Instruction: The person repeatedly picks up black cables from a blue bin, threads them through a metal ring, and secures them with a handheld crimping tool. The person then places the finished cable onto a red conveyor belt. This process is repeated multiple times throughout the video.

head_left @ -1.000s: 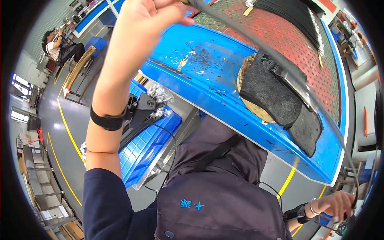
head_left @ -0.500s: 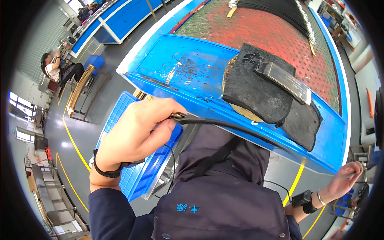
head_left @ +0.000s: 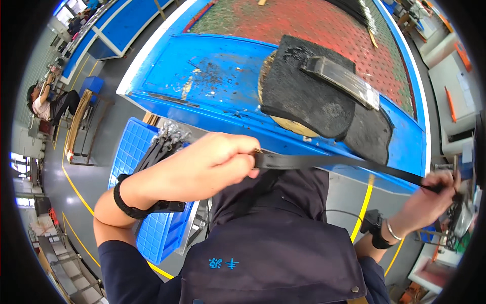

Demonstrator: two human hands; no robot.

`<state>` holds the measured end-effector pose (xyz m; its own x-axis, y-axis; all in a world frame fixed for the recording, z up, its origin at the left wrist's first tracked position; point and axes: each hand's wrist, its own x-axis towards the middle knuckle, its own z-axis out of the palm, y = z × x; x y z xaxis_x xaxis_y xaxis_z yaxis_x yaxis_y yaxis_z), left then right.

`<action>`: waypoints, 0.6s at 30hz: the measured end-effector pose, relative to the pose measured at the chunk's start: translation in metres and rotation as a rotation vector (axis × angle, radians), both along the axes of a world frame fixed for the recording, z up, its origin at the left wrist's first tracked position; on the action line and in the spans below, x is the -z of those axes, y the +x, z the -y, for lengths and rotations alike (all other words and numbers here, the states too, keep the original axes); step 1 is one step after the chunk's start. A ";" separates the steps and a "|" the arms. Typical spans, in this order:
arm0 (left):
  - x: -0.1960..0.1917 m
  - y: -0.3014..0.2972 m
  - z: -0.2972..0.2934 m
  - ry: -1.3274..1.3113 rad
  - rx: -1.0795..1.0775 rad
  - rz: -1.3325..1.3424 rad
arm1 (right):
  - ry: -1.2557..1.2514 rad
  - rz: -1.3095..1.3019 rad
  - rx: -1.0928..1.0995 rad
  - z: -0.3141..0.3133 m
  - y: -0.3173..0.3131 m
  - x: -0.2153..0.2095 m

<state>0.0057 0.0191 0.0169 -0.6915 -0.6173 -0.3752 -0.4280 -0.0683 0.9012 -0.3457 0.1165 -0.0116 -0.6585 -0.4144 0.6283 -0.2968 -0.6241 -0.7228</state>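
Observation:
A black belt is stretched across in front of my lap, its flat side partly turned up. My left hand is closed on its left end, where a bit of metal shows between the fingers. My right hand pinches the belt near its other end, far to the right, somewhat blurred. Beyond the belt, black cloth pads lie over a round wooden block on the edge of the blue workbench. A clear-and-metal rectangular block rests on the pads.
Below the bench's left side, a blue plastic crate holds several black belts with silvery wrapped ends. More black strips lie on the red-green studded bench top. A person sits at the far left beside a wooden rack.
My left hand has moved right and slightly down with the belt. My right hand has come up and now grips the far part of the belt, which is stretched out. The view has shifted.

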 end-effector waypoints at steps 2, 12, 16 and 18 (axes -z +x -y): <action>0.006 -0.010 -0.004 0.148 0.116 -0.030 | 0.509 -0.172 -0.106 0.007 0.053 0.013; 0.049 -0.031 0.002 0.724 0.015 -0.343 | 0.723 -0.763 -0.874 0.035 0.113 0.034; 0.047 -0.040 0.000 0.711 0.004 -0.222 | 0.721 -0.928 -0.811 0.041 0.125 0.027; 0.039 -0.040 0.004 0.441 0.000 -0.196 | 0.811 -0.927 -0.803 0.044 0.123 0.026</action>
